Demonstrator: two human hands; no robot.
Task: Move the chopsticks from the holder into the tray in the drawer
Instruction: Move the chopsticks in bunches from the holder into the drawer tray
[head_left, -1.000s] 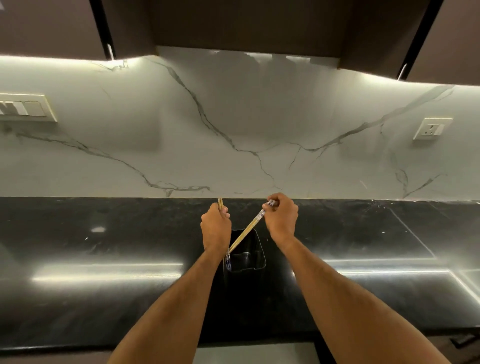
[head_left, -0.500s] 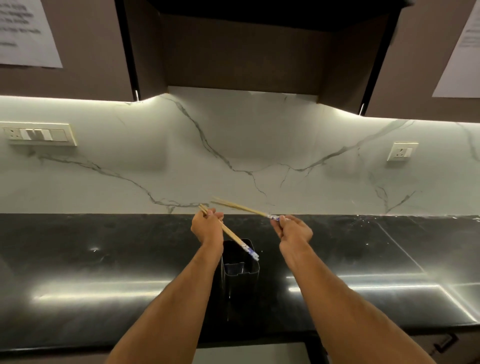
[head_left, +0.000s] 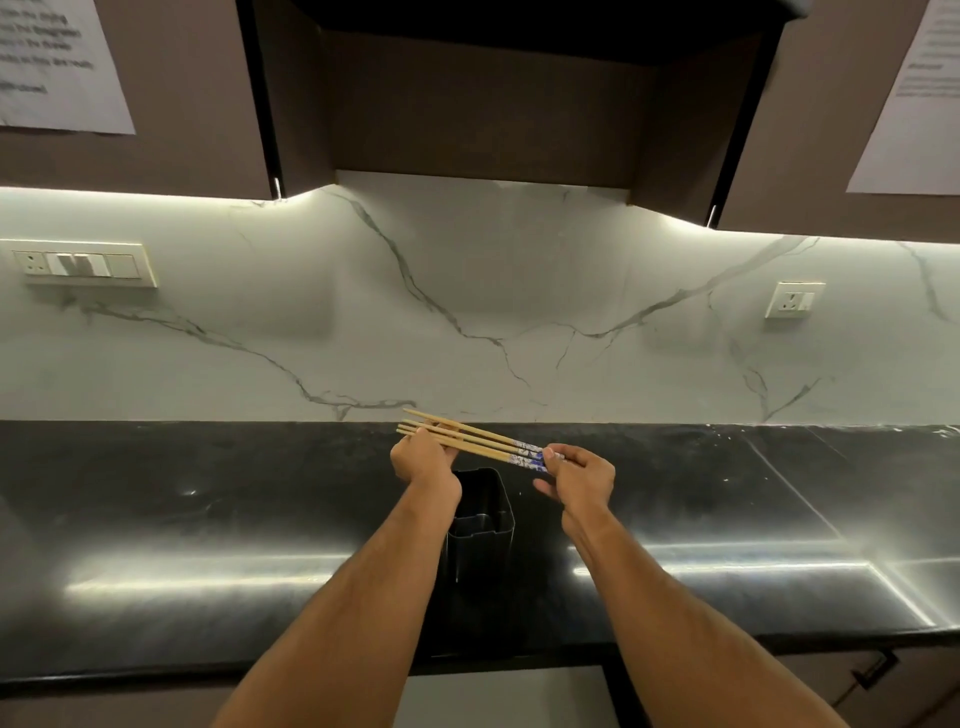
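Note:
Several wooden chopsticks (head_left: 480, 443) with blue-and-white patterned ends lie bunched together, nearly level, above the counter. My left hand (head_left: 423, 460) grips their plain tips. My right hand (head_left: 579, 478) pinches the patterned ends. Just below and between my hands stands the black rectangular holder (head_left: 480, 512), whose visible inside shows nothing. The drawer and its tray are out of view.
The holder stands on a glossy black counter (head_left: 208, 519) against a white marble backsplash (head_left: 519, 312). Dark cabinets (head_left: 467, 104) hang overhead. A switch panel (head_left: 83, 264) is on the wall at left, a socket (head_left: 794, 300) at right.
The chopsticks came up out of the holder. The two bunches, held apart half a second ago, are now joined into one between both hands. The camera tilted upward.

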